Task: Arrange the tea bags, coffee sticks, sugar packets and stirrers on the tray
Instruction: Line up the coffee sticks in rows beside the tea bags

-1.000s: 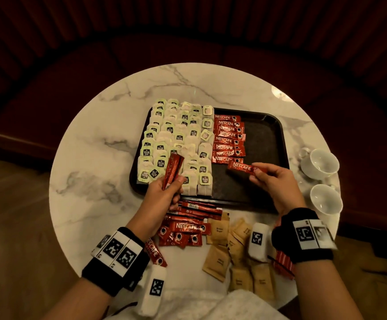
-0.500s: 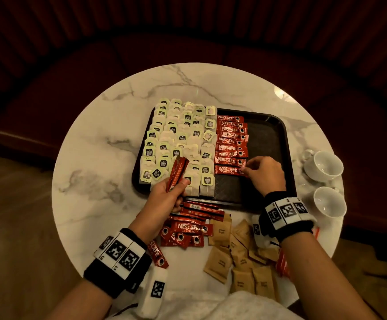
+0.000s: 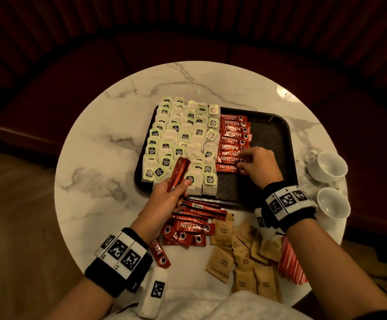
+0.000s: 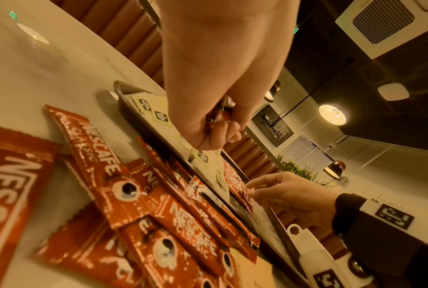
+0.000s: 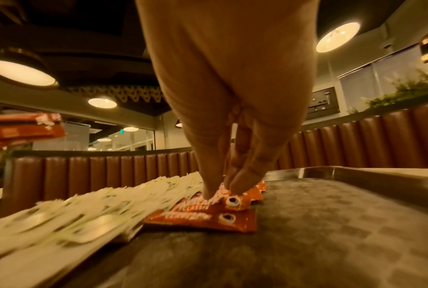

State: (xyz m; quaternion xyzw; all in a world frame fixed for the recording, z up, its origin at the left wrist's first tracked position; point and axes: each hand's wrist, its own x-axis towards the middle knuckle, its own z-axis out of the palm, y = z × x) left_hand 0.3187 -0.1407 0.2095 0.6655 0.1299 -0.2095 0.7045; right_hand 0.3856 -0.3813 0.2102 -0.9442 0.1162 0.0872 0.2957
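Observation:
A black tray (image 3: 269,132) sits on the round marble table. Tea bags (image 3: 183,139) fill its left half in rows, and a column of red coffee sticks (image 3: 231,144) lies beside them. My right hand (image 3: 243,161) reaches over the tray, its fingertips (image 5: 209,192) resting on the right ends of the nearest sticks (image 5: 202,217). My left hand (image 3: 176,192) hovers at the tray's near edge and grips a few upright coffee sticks (image 3: 180,170). Loose coffee sticks (image 3: 192,225), brown sugar packets (image 3: 241,257) and striped stirrers (image 3: 290,262) lie on the table near me.
Two white cups (image 3: 328,166) (image 3: 333,203) stand at the table's right edge, close to my right wrist. The right part of the tray floor (image 5: 331,224) is bare. A padded bench curves behind the table.
My right hand brought a coffee stick to the near end of the column and laid it down; its fingertips now rest on the row. The left hand has kept its bundle in place.

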